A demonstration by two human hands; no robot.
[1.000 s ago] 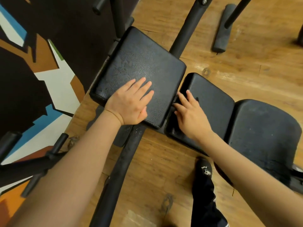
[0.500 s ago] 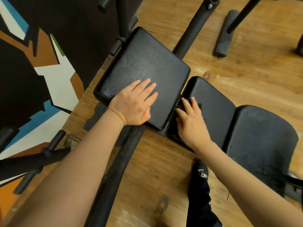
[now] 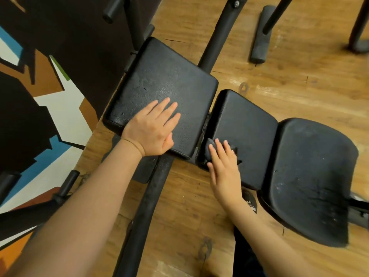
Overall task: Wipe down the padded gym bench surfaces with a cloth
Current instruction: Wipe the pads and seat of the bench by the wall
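Note:
Three black padded bench sections lie in a row. My left hand [image 3: 151,128] rests flat, fingers straight, on the near part of the left pad [image 3: 169,76], whose surface looks speckled with droplets. My right hand [image 3: 223,168] presses with straight fingers on a small dark grey cloth [image 3: 210,145] at the near left corner of the middle pad [image 3: 249,124]. Only scraps of the cloth show around the fingers. The right pad [image 3: 315,166] has dusty marks and nothing touches it.
A black frame tube [image 3: 147,206] runs under my left forearm, and another frame bar [image 3: 221,31] rises behind the pads. A rubber foot [image 3: 259,35] lies on the wooden floor [image 3: 299,80]. A painted panel [image 3: 60,108] and black handles [image 3: 65,184] stand at the left.
My right hand has slid with the cloth from the gap-side edge of the middle pad toward its near corner. My left hand has stayed flat on the left pad.

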